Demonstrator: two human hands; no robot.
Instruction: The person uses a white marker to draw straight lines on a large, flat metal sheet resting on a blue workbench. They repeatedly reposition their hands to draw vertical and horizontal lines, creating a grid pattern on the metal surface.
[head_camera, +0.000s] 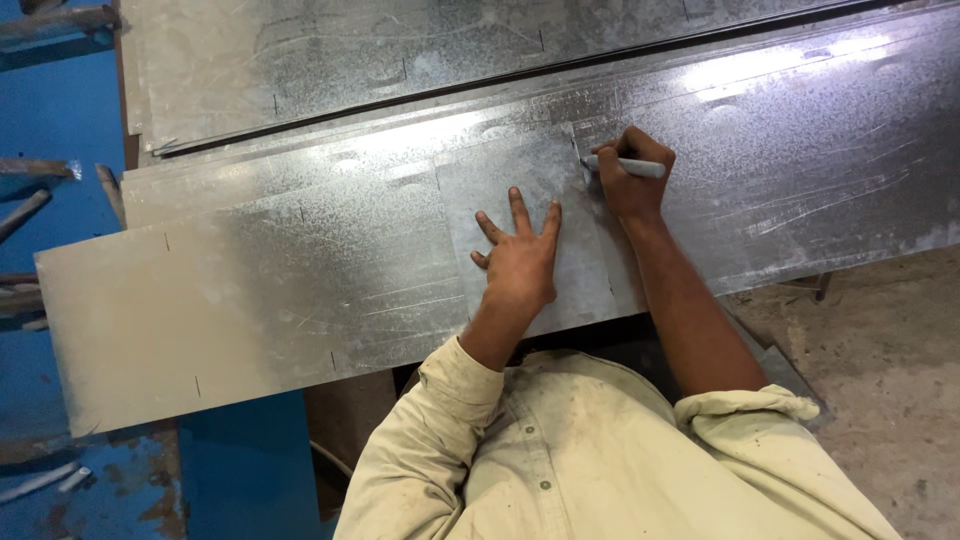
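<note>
Pressing flat with fingers spread, the left hand (520, 262) pins a small rectangular galvanized steel piece (520, 180) onto a long galvanized sheet (250, 290); the right hand (632, 172) grips a grey marker pen (625, 166) at the piece's far right edge.

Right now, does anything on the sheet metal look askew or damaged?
Nothing stands out. The left hand presses a small metal piece flat on the large sheet, and the right hand holds a marker at its edge. The sheets show only light scuffs.

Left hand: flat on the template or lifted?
Flat. The left hand lies palm down, fingers spread, on the small sheet; the right hand holds a marker at its edge.
</note>
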